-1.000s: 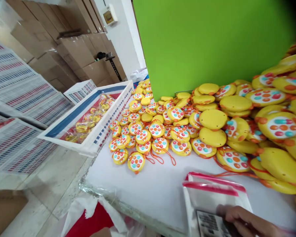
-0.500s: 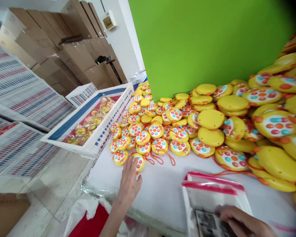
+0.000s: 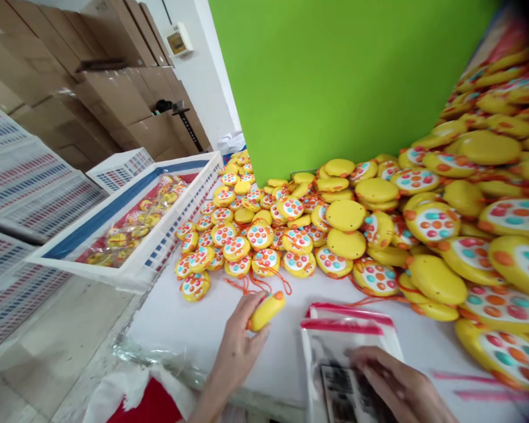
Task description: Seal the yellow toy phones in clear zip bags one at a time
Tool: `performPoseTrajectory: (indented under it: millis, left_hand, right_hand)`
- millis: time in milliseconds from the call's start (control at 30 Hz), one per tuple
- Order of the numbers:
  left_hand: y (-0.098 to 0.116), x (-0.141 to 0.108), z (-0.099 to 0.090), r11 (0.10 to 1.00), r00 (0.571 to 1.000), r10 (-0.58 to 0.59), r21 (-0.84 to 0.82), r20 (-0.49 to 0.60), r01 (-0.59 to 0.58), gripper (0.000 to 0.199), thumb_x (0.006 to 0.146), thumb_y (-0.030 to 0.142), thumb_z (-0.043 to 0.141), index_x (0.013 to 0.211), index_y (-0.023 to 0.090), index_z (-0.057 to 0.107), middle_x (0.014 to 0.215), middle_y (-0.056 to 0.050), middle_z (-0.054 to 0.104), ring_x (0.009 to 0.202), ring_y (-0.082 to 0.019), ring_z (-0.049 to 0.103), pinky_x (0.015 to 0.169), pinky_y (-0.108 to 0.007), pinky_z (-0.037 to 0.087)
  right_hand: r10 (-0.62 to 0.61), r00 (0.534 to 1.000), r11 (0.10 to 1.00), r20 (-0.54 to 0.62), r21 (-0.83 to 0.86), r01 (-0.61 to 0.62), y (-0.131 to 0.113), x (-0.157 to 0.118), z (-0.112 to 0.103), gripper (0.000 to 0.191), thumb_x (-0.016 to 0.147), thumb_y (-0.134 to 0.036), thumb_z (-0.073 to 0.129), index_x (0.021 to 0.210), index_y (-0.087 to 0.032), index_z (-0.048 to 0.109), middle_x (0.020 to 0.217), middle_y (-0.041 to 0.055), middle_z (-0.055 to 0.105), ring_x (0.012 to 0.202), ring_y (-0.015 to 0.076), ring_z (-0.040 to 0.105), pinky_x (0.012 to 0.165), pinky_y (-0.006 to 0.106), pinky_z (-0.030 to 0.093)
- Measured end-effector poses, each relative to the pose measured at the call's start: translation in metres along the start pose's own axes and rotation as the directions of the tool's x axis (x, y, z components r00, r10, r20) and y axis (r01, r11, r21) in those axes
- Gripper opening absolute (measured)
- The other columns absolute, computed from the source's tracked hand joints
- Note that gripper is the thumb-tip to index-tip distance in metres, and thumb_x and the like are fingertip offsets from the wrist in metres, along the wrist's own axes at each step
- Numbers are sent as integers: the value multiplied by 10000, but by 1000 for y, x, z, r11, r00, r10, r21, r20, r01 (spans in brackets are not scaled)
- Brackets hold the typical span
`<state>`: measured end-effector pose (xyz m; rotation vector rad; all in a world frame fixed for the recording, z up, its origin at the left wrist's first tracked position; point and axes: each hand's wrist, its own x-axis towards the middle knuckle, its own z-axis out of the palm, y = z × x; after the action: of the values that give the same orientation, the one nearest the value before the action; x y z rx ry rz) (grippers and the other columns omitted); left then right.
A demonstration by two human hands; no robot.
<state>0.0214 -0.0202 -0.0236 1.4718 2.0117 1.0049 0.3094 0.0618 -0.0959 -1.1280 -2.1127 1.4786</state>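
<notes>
My left hand [image 3: 242,335] grips a yellow toy [image 3: 268,310] with orange tips, turned on its edge and lifted just above the white tabletop. In front of my right hand [image 3: 392,376] lies a clear zip bag [image 3: 311,352] with pink seal strips and a dark printed card inside. The right fingers are bent and pressed together on the bag's front, and seem to pinch its film. Close beyond the left hand, a loose pile of matching toys [image 3: 260,235] shows white faces with coloured dots and orange cords.
A white plastic crate [image 3: 132,273] at the left holds several bagged toys. A green panel [image 3: 326,76] stands behind the pile. More toys [image 3: 432,282] are heaped at the right. Stacked crates [image 3: 35,182] and cardboard boxes [image 3: 110,100] fill the left background.
My left hand has picked up a toy from the pile's near edge and brought it right, towards the bag. My right hand remains at the bag. The view has shifted right.
</notes>
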Motion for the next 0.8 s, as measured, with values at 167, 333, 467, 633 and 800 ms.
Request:
performPoseTrajectory:
  millis: [167,333,467,633,800]
  left_hand:
    - [54,-10,48,966,958,6,-248,288,68,329,795,140,592,1109,220,534,1042,-31,647,929,-176,605,821,-256,463]
    - [64,-11,77,919,940,212,-382,267,-99,365,807,92,596,1140,242,571,1230,-32,596,1143,-177,538,986,-266,402]
    - [58,-16,88,932,958,206,-337,198,-131,400,837,128,583,1214,252,535,1248,-39,605,1163,-172,545,1002,-272,415]
    - [46,-32,103,976,979,206,-72,0,-205,352,878,185,534,1227,185,491,1182,-114,610,1092,-222,576,904,-358,498]
    - [35,-38,146,836,871,488,259,49,-483,47,809,132,546,824,157,583,1002,-126,641,947,-291,601,776,-457,536]
  right_hand:
    - [-113,979,990,-167,59,125,-39,2,-4,484,876,-395,575,1326,-299,426,1307,69,550,1128,211,586,767,241,568]
    - [-314,937,950,-155,-58,308,-58,-1,-10,320,919,-271,531,1227,-347,493,1214,10,602,1058,142,612,827,200,529]
    - [-284,941,957,-185,-117,266,-58,-8,-9,293,922,-271,526,1206,-332,486,1122,-4,636,947,122,639,782,187,527]
    - [-94,875,995,-474,-9,102,-60,6,-38,241,898,-403,537,1069,-235,557,830,9,648,650,132,601,560,213,525]
    - [264,807,869,-529,493,39,-61,29,-73,460,789,-537,641,1095,-202,568,937,48,634,658,143,574,477,231,516]
